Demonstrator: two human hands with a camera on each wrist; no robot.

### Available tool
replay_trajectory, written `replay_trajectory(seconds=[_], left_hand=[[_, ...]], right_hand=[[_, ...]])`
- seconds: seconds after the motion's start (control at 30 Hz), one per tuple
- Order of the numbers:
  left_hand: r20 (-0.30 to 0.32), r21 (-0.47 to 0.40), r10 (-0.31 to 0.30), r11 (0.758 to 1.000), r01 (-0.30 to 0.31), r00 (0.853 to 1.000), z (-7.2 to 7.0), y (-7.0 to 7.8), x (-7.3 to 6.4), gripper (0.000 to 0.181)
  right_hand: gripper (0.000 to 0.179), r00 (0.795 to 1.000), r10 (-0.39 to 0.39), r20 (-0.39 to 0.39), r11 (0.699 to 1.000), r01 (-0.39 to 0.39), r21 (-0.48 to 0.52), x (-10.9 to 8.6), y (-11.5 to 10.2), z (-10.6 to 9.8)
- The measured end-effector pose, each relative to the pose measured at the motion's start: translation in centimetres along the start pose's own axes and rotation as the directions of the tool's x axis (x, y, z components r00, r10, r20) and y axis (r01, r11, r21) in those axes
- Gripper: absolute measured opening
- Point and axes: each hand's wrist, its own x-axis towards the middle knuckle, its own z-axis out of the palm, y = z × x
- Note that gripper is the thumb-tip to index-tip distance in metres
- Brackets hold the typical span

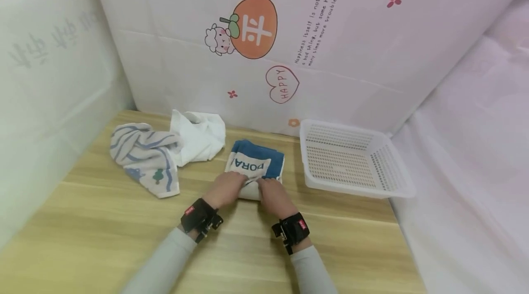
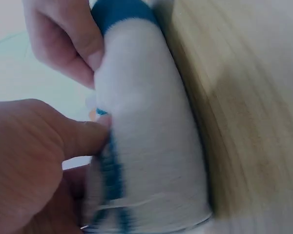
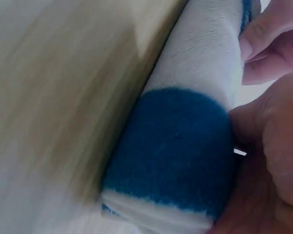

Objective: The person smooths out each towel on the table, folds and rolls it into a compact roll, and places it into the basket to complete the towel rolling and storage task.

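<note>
the left hand [image 1: 226, 189] and right hand [image 1: 276, 196] pinch the blue-and-white towel [image 1: 257, 150]; even, level tension should keep its fold straight.

Towel [image 1: 255, 165] cut off in 2 wrist views; left view's lettering [image 2: 112, 170] blurred; sleeves [image 1: 163, 262] cropped.

A wood-grain table [image 1: 239, 252] meets a pale pink backdrop [image 1: 351, 87] with cartoon prints [image 1: 264, 27], between whitish side sheets [image 1: 467, 147].
</note>
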Motion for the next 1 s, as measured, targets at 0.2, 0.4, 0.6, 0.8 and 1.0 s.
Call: replay_trajectory(seconds=[0.2, 0.4, 0.6, 0.8, 1.0], left_hand=[[0.127, -0.052, -0.085, 0.994, 0.092, 0.988, -1.1, -1.3, 1.8, 0.015], [0.173, -0.125, -0.142, 0.978, 0.165, 0.975, -2.0, -1.8, 2.5, 0.021], [-0.040, -0.155, -0.014, 0.988, 0.008, 0.999, -1.7, -1.5, 1.3, 0.019], [-0.077, -0.100, 0.108, 0.988, -0.115, 0.991, -1.7, -1.1, -0.6, 0.034], [0.013, -0.195, 0.051, 0.980, -0.048, 0.999, -1.7, -1.2, -1.2, 0.029]], right_hand=[[0.017, 0.981, 0.038, -0.192, 0.998, -0.029, 0.049, -0.3, -1.0, -0.5], [0.015, 0.976, 0.035, -0.216, 0.999, -0.043, -0.030, -0.5, -2.5, -0.6], [0.034, 0.982, 0.041, -0.187, 0.993, -0.061, -0.105, 0.6, -1.5, 0.3], [0.022, 0.995, -0.010, -0.097, 0.998, 0.004, -0.060, 0.7, -0.2, -0.2], [0.026, 0.995, -0.081, 0.053, 0.980, 0.070, 0.186, -0.2, 0.2, -1.9]])
